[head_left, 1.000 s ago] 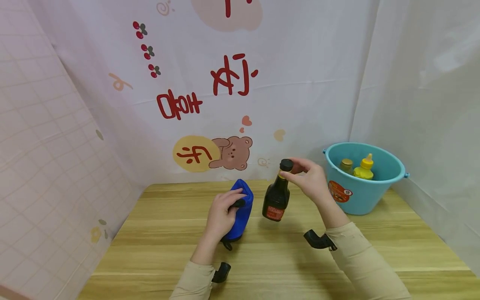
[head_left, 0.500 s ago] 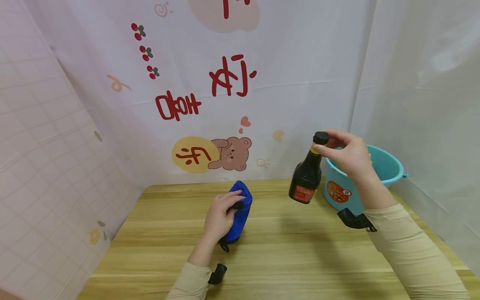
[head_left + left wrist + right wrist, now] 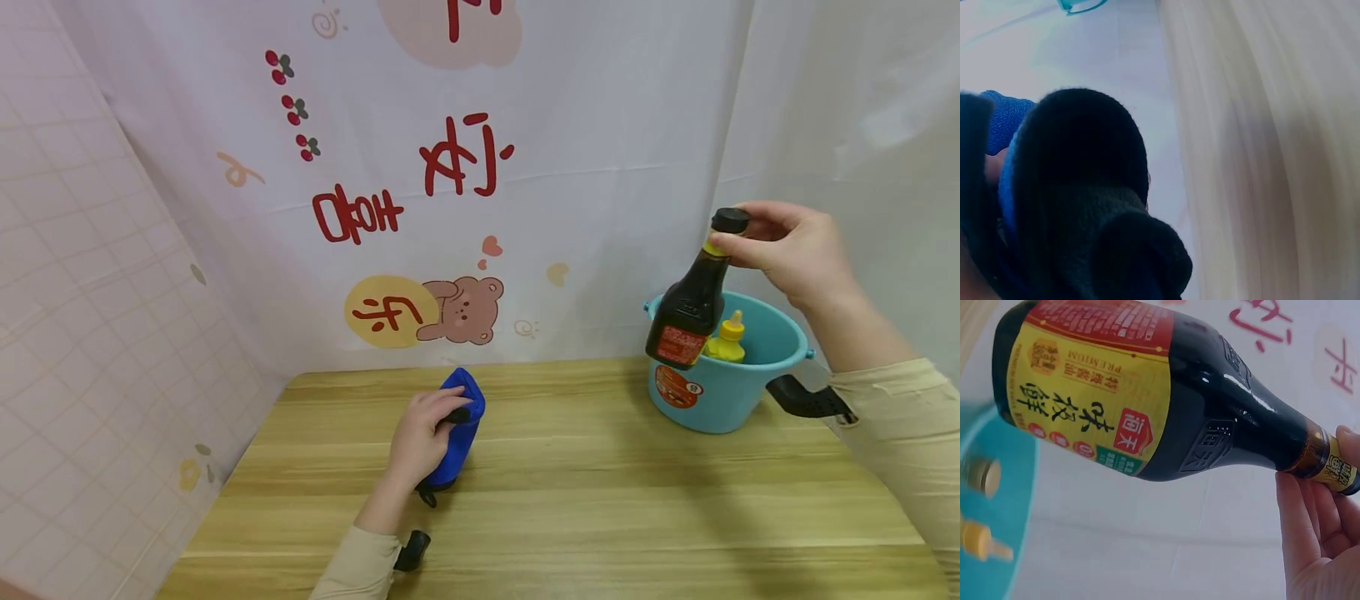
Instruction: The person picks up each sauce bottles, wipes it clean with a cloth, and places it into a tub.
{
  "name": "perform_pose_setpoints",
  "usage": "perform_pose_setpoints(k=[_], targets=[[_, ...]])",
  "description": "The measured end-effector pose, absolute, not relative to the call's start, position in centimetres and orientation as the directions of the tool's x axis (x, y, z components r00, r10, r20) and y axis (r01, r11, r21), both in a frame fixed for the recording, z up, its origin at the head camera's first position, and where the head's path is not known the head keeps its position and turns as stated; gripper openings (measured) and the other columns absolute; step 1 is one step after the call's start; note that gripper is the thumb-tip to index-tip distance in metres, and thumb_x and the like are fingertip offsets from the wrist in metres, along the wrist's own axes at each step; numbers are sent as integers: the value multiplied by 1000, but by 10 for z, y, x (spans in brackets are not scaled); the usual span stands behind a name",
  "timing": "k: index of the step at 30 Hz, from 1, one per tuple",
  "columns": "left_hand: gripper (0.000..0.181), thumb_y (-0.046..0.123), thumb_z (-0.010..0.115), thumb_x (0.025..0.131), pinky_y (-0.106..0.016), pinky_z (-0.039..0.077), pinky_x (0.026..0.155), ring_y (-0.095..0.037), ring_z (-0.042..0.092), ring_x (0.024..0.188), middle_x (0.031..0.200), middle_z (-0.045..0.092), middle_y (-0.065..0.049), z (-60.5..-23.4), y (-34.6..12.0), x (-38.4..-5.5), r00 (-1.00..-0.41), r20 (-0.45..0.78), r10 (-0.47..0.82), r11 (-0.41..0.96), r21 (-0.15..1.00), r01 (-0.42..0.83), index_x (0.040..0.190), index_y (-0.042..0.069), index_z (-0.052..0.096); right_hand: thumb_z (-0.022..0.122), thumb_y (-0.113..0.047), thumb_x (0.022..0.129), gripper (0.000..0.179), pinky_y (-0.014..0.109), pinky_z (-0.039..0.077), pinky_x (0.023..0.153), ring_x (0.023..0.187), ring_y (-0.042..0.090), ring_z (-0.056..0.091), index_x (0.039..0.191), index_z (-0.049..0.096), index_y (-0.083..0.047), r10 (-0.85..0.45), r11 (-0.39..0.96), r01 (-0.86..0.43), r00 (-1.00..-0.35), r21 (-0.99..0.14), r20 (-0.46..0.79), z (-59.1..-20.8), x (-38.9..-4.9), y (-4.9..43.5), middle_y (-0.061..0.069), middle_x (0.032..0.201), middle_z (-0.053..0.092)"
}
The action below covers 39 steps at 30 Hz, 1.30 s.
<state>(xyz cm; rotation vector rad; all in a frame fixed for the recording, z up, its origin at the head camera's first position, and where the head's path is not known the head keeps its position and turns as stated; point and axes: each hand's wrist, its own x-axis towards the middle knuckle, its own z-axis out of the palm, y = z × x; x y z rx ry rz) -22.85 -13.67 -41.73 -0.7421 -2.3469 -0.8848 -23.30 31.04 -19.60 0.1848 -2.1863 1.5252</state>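
My right hand (image 3: 798, 250) grips a dark soy sauce bottle (image 3: 686, 312) by its neck, just below the black cap. The bottle hangs tilted, its base toward the lower left, in front of the blue bucket's left rim in the head view. Its yellow and red label (image 3: 1091, 381) faces the right wrist camera. On the table to the left, my left hand (image 3: 420, 433) holds a blue soft fabric item (image 3: 461, 442) with black parts and a small black loop at its lower end. Close up, its black fuzzy part (image 3: 1097, 144) fills much of the left wrist view; its kind is unclear.
A light blue bucket (image 3: 712, 408) stands at the table's back right. Inside it are a yellow squeeze bottle (image 3: 726, 342) and a jar with a gold lid (image 3: 985, 478). A printed cloth wall (image 3: 600, 208) rises behind the wooden table (image 3: 570, 500).
The right hand has carried the soy sauce bottle up and to the right, from mid-table to the bucket. My left hand has shifted slightly left with the blue item.
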Motion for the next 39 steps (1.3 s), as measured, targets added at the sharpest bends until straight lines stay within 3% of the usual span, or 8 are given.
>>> perform_pose_setpoints(k=[12,16,22,27,33,36,39], targets=[[43,-17,70,78,-51,50,92,-37,60,109,124,68,-7,-428,-165,-239,-719,616,321,681,378,627,109,11,77,81,-16,83,26,11,51,56,57,-1,65,92,65,-33,228,452,-251,-895,-856,383,-173,-244,354,-19,72,64],[42,-17,70,78,-52,50,91,-38,60,107,123,68,-9,-428,-170,-239,-719,610,332,683,371,630,110,11,77,81,-27,84,25,12,48,53,57,-5,63,101,63,-28,247,546,-182,-898,-818,364,-176,-247,364,-24,71,61],[43,-16,70,78,-50,51,89,-36,61,106,125,68,-7,-427,-176,-239,-740,583,336,715,354,603,110,11,77,76,-45,84,70,21,43,52,57,-12,56,131,54,2,224,749,-69,-909,-659,350,-193,-249,373,-28,70,54],[42,-15,70,79,-53,51,90,-38,60,107,125,67,-8,-425,-180,-238,-749,566,344,725,347,595,111,12,76,75,-47,85,69,29,42,52,61,-8,51,127,56,5,180,830,-53,-917,-556,357,-209,-251,377,-14,74,60],[42,-15,70,79,-53,50,91,-38,59,108,126,67,-8,-426,-181,-238,-757,551,352,733,340,589,112,12,76,76,-42,85,60,36,40,55,81,29,54,116,59,7,94,890,-86,-926,-448,365,-231,-256,380,17,87,65],[42,-15,71,79,-53,49,91,-38,59,108,126,67,-7,-427,-182,-238,-757,549,354,735,336,589,112,12,76,77,-39,85,59,37,40,59,83,35,55,112,59,9,44,911,-103,-938,-400,343,-238,-259,384,20,89,64],[42,-14,71,79,-53,49,91,-39,59,108,126,67,-7,-427,-182,-238,-754,551,358,738,327,590,111,11,76,78,-38,84,58,37,40,61,76,29,61,112,58,8,11,918,-107,-956,-383,293,-242,-261,386,17,88,64]])
